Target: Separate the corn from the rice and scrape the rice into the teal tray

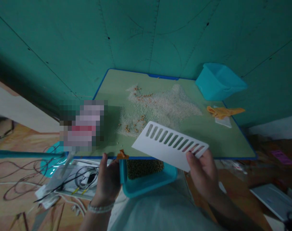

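Observation:
My right hand [203,171] grips a flat white plastic scraper [160,150] with a row of slots. The scraper is tilted above the table's front edge. My left hand [109,179] holds the left side of a teal plastic bin [148,187], thumb raised, most fingers hidden. Inside the bin lie small dark green-brown beans [144,168]. A spread of white grains [170,107] covers the middle of the pale green table [222,141], with tan round beans [127,129] mixed in at its left. Just beyond my left hand, an orange-brown scrap [122,154] sits on the edge.
Another teal bin [218,83] stands at the table's back right, near an orange cloth [224,111]. A blurred-out pinkish package [84,125] is at the left. Cables and a white tray [76,175] lie on the floor below. A green wall [136,35] rises behind.

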Motion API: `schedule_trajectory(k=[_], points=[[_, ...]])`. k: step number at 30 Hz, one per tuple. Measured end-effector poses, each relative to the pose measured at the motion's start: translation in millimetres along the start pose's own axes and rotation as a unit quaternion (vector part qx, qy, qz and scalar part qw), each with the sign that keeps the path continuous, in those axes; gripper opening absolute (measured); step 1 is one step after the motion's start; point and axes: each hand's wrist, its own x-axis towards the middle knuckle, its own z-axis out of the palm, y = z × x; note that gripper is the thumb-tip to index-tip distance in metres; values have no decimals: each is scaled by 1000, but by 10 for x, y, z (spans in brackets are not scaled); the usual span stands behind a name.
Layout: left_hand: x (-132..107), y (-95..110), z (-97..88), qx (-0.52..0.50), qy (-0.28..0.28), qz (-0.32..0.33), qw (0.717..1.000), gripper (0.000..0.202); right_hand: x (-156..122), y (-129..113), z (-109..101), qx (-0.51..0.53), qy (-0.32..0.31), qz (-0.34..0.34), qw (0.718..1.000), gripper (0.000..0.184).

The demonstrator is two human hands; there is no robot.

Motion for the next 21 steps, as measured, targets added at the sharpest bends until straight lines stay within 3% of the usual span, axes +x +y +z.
schedule_trajectory(k=[6,14,18,21], points=[[-44,8,28,-12,18,2,1000,58,-44,100,104,-19,11,-23,999,18],[-7,-2,-50,2,-19,3,1000,61,215,89,-159,-67,38,-22,997,24],[14,1,-39,10,-6,5,1000,62,311,84,-224,-79,97,-33,992,23],[24,6,-25,-2,-1,0,1000,63,406,90,-278,-75,104,-43,991,23]])
